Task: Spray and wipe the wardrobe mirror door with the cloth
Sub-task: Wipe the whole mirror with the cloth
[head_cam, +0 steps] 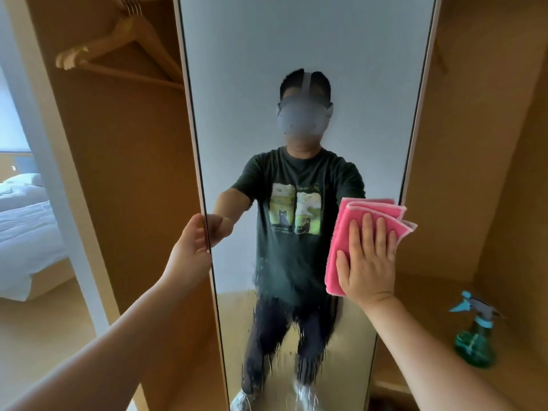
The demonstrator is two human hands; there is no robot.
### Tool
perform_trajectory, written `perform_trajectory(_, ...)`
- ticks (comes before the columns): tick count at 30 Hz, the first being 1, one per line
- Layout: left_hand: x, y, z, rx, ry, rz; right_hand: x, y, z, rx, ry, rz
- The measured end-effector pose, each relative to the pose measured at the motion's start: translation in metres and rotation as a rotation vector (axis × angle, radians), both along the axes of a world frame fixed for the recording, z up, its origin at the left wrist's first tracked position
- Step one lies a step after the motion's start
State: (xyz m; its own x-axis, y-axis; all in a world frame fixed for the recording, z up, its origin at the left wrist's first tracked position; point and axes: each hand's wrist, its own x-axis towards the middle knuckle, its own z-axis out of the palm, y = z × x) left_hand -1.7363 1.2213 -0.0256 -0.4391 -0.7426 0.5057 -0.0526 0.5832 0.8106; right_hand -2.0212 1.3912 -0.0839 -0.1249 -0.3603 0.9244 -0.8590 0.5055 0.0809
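Wiping step: right hand, flat and spread, is pressing the cloth against the mirror at right of centre; left hand is gripping the door edge. Next move probably calls for strokes down through the drips at lower centre.

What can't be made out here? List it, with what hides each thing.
All in the head view:
- Mirror door: top and bottom cut off by the frame edges.
- Glass under the pink cloth: hidden by the cloth and the flat right hand.
- Left hand fingertips: hidden behind the door's edge, which it grips.
- Spray bottle: blurred, fill level unreadable.
- Hangers: hooks cut off at the top.
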Motion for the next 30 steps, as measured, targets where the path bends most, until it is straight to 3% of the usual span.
perform_trajectory(16, 0.006, 0.008, -0.053, 0.070, -0.159, -0.013, -0.003, -0.006, -0.014, -0.008, 0.007, -0.010)
perform_trajectory(23, 0.009, 0.002, -0.061, 0.091, -0.129, -0.118, -0.004, -0.005, -0.015, 0.003, 0.040, -0.066)
perform_trajectory(30, 0.004, -0.003, -0.076, 0.032, -0.088, -0.064, 0.003, -0.013, -0.016, -0.078, 0.007, -0.070)
